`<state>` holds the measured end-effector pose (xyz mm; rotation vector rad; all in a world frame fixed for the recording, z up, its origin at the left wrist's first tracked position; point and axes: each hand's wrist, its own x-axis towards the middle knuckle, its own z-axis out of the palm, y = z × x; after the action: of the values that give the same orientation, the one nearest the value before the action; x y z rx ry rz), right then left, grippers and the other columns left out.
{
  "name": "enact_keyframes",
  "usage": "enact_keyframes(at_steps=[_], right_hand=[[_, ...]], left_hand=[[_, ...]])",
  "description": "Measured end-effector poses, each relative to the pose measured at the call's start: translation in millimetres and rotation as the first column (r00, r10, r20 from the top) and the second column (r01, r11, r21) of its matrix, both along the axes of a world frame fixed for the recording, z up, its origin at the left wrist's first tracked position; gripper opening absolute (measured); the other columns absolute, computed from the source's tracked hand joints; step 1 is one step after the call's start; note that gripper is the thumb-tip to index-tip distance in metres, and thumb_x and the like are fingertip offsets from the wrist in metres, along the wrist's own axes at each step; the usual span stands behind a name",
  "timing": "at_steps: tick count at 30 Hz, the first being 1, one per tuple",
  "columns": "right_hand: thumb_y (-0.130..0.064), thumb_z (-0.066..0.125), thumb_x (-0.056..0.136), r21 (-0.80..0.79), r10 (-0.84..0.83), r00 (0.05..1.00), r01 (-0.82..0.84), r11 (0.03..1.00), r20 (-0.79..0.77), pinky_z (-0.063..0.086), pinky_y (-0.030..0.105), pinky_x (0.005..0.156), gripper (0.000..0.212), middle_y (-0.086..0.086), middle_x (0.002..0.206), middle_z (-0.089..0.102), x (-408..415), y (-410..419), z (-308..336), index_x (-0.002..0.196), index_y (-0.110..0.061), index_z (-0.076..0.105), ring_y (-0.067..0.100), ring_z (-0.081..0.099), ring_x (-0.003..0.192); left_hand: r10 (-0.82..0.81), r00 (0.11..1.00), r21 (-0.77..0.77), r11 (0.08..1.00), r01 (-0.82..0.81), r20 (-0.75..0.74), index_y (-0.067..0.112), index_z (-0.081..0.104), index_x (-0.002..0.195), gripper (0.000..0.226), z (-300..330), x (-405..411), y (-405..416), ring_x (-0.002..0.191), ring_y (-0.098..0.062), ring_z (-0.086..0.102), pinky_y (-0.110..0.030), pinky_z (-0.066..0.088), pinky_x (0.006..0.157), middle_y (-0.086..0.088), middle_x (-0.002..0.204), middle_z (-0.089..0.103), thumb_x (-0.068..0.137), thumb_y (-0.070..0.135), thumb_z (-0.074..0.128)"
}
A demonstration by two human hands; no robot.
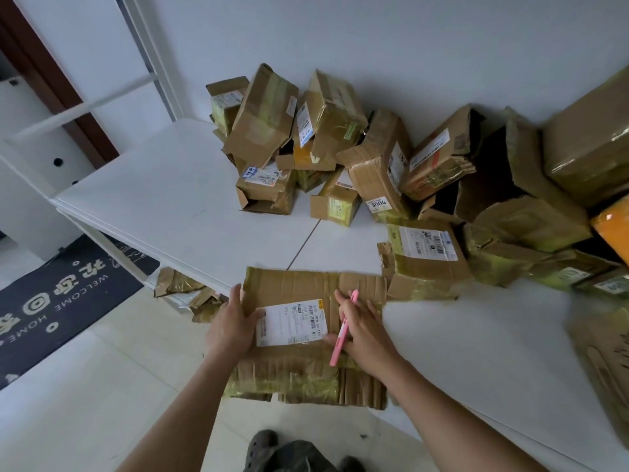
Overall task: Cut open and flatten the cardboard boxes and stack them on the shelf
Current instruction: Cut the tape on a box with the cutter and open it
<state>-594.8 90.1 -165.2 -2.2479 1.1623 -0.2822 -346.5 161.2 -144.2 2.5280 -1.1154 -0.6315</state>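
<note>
Head view shows us bent over a flattened box (299, 318) that lies at the lower centre of the frame, on the near edge of the white table (163, 206) and overhanging it toward the floor. Our left hand (231, 321) grips the box's left edge, thumb on top beside the white shipping label (292, 323) and fingers hidden beneath. Our right hand (362, 330) lies spread on the cardboard with its fingers nearly straight, and a pink cutter (343, 330) is trapped against it; whether a finger truly curls round the cutter we cannot tell, nor whether the blade is out. We judge the step to be pressing this box flat before stacking it. To do it well, we should lean weight along the fold lines and the crumpled taped strip nearest us, slide the box further onto the table so the overhang stops it tipping, and keep the cutter's tip pointed away from the left hand. Uncut boxes (323, 141) sit heaped from the upper centre to the right of the frame, so much work seems left. Some flattened cardboard (180, 287) shows on a lower tier at the left.
</note>
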Motion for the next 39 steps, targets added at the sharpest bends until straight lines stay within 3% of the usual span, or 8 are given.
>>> enact_keyframes(at_steps=[3,6,9,16,22,27,31,39], right_hand=[[-0.048,0.064,0.089,-0.013,-0.024,0.999,0.025,1.0,0.029,-0.006,0.024,0.117,0.088,0.0,0.119,0.054,0,1,0,0.156,-0.012,0.019,0.02,0.033,0.141],[-0.045,0.067,0.088,0.026,-0.04,0.998,0.038,0.999,0.053,0.0,0.034,0.123,0.089,0.002,0.123,0.053,1,3,4,0.155,-0.011,0.021,0.02,0.04,0.133],[-0.058,0.067,0.082,0.019,-0.023,0.998,0.022,1.0,0.06,0.019,0.045,0.12,0.097,0.0,0.126,0.05,-3,14,6,0.151,-0.007,0.022,0.021,0.043,0.129],[-0.086,0.039,0.07,-0.067,-0.066,0.997,0.068,0.995,0.033,0.013,0.061,0.119,0.092,0.0,0.154,0.04,-7,17,1,0.129,-0.018,0.021,0.022,0.016,0.151],[-0.078,0.043,0.071,-0.016,-0.076,0.997,0.076,0.997,-0.024,0.004,0.058,0.12,0.113,0.005,0.133,0.055,-1,-3,-5,0.157,-0.018,0.003,0.023,0.037,0.14],[-0.065,0.063,0.079,0.013,-0.106,0.994,0.105,0.994,0.014,0.018,0.057,0.117,0.107,0.007,0.134,0.054,4,-8,-5,0.157,-0.02,0.005,0.025,0.039,0.138],[-0.059,0.065,0.081,-0.014,-0.104,0.994,0.104,0.994,0.022,0.003,0.058,0.12,0.101,0.002,0.123,0.058,3,-6,-4,0.157,-0.018,0.012,0.022,0.036,0.141],[-0.063,0.059,0.083,-0.078,-0.075,0.997,0.073,0.994,-0.019,-0.005,0.055,0.121,0.104,0.003,0.129,0.059,3,-5,-10,0.158,-0.024,-0.001,0.021,0.035,0.142]], left_hand=[[-0.003,0.944,-0.008,1.0,0.001,-0.329,0.012,0.044,0.137,0.084,6,2,16,0.109,-0.026,0.064,-0.043,0.057,0.085,-0.008,0.126,0.063,0.075,0.06,0.074],[0.019,0.805,0.07,0.997,0.028,-0.593,0.007,0.044,0.131,0.093,5,5,31,0.098,-0.017,0.066,-0.025,0.058,0.066,-0.001,0.116,0.063,0.06,0.042,0.092],[0.023,0.839,0.049,0.999,0.004,-0.544,0.013,0.045,0.126,0.084,5,4,33,0.1,-0.016,0.061,-0.024,0.057,0.07,0.003,0.112,0.059,0.061,0.035,0.093],[0.005,0.936,-0.181,0.981,-0.073,-0.351,0.022,0.049,0.1,0.056,2,-15,4,0.08,-0.004,0.053,-0.017,0.039,0.057,0.012,0.092,0.057,0.064,0.033,0.091],[0.002,0.974,-0.116,0.993,-0.029,-0.225,0.015,0.047,0.104,0.056,4,-17,-16,0.082,-0.013,0.053,-0.025,0.041,0.058,-0.002,0.106,0.062,0.069,0.034,0.088],[-0.321,0.881,-0.047,0.932,0.358,0.347,0.038,0.014,0.151,0.102,18,-28,-22,0.137,-0.028,0.029,-0.047,0.024,0.115,-0.002,0.145,0.032,0.074,0.044,0.08],[-0.61,0.789,0.1,0.791,0.603,0.068,0.045,0.013,0.153,0.088,0,-37,-16,0.15,-0.02,-0.017,-0.045,-0.014,0.118,0.01,0.163,-0.009,0.081,0.066,0.06],[-0.658,0.752,0.033,0.752,0.659,-0.023,0.054,-0.003,0.148,0.098,-25,-20,-11,0.143,-0.015,-0.032,-0.042,-0.02,0.115,0.019,0.155,-0.026,0.079,0.06,0.067]])
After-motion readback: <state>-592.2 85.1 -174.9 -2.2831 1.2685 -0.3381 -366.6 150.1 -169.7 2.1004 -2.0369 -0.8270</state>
